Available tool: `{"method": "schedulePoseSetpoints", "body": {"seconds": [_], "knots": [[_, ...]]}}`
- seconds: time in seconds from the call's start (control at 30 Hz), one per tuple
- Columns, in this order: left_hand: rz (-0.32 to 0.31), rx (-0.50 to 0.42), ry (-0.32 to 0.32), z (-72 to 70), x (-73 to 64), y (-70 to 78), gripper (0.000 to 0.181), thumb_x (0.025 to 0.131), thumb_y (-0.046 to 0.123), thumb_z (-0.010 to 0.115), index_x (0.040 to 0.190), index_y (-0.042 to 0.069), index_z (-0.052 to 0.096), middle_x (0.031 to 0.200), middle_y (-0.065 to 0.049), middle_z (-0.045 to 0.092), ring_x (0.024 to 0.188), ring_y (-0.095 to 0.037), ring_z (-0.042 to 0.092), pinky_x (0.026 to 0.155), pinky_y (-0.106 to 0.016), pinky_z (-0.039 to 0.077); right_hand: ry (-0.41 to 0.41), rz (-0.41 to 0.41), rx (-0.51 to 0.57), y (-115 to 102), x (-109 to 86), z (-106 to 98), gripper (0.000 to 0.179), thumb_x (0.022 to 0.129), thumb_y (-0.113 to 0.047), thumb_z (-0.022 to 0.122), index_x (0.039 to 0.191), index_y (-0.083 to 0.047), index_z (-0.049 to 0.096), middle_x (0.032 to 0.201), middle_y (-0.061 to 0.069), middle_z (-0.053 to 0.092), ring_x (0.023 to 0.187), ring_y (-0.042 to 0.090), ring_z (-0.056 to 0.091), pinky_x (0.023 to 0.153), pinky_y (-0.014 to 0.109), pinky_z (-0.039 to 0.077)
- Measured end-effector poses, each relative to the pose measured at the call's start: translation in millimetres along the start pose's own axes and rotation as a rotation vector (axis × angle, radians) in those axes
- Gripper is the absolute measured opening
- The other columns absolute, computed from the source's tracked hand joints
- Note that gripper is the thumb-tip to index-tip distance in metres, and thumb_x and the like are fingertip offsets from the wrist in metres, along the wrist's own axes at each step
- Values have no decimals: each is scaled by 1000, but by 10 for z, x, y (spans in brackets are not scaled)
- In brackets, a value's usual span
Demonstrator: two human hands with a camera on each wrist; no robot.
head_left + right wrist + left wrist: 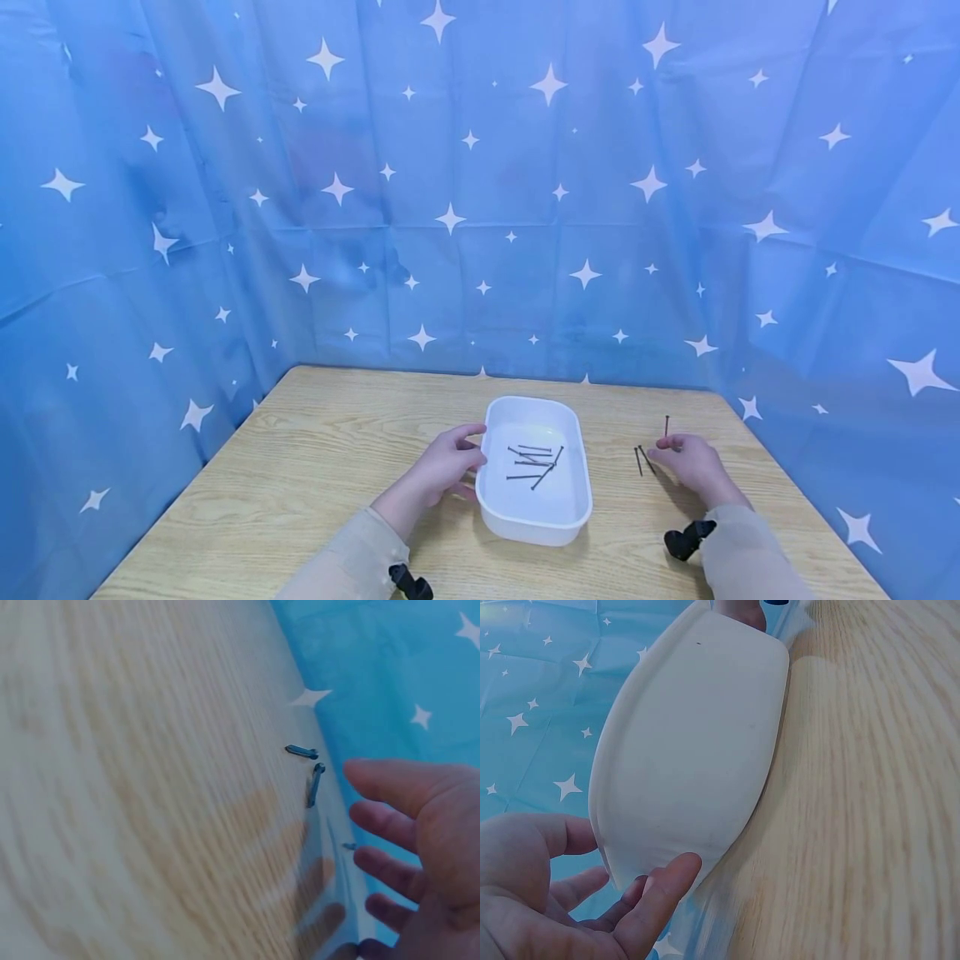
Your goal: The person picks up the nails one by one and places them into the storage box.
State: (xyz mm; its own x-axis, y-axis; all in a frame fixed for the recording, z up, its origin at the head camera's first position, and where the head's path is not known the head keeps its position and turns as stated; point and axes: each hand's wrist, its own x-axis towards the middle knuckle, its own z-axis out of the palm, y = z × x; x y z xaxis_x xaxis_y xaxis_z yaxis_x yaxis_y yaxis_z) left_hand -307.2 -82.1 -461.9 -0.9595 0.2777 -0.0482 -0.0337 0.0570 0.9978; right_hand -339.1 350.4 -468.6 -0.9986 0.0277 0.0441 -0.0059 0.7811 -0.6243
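Note:
A white rectangular tray [517, 529] holds several dark nails [531, 463] lying loosely on its floor. My left hand [442, 462] is at the tray's left side, its fingers spread along the outer wall. In the left wrist view, the fingertips [682, 868] touch or nearly touch that wall. To the tray's right, two nails [301, 752] lie close together on the table, heads near each other. My right hand [693, 467] hovers beside them, fingers loosely bent and apart. Another nail [667, 423] is just beyond its fingertips, its lower end partly hidden.
The wooden table [315, 467] carries the tray and loose nails. A blue curtain [480, 167] with white stars hangs behind the table and along both sides. Each sleeve bears a black clip-like mount [686, 540] near the wrist.

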Motion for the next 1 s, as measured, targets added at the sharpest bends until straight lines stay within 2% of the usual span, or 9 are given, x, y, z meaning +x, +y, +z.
{"method": "schedulePoseSetpoints", "body": {"seconds": [0.13,0.33,0.53,0.73,1.0], "knots": [[-1,-1,-1,2,-5,-1,70,85,6,65,152,6,45,121,-25,59,92,-33,66,60,-49,64,5,-8,-18,-3,2,18,44,98,-29,66,121,9,64,125,34,60,101,38,62,83,52,53],[0,-6,-4,-2,-1,-8,71,85,6,65,153,6,45,121,-25,59,92,-33,65,60,-49,64,-8,18,-35,23,11,53,44,93,-31,72,118,5,67,124,32,60,111,45,57,91,57,50],[1,-13,-9,-3,0,-4,71,85,6,65,152,5,45,121,-26,58,93,-34,65,60,-49,64,9,11,-58,36,9,74,34,93,-28,73,111,1,71,127,34,58,118,53,51,95,63,47],[-2,-10,-9,-4,-2,-11,70,85,6,65,153,6,44,122,-25,58,92,-33,66,60,-50,64,28,-15,-69,47,-16,88,25,94,-23,72,105,-1,74,132,33,56,120,53,50,98,64,45],[-2,-6,-3,1,-4,-11,70,86,6,65,153,7,45,122,-25,59,91,-32,65,60,-49,64,47,-4,-61,67,-22,74,18,95,-20,69,100,-4,77,138,34,51,125,55,46,101,65,42]]}}
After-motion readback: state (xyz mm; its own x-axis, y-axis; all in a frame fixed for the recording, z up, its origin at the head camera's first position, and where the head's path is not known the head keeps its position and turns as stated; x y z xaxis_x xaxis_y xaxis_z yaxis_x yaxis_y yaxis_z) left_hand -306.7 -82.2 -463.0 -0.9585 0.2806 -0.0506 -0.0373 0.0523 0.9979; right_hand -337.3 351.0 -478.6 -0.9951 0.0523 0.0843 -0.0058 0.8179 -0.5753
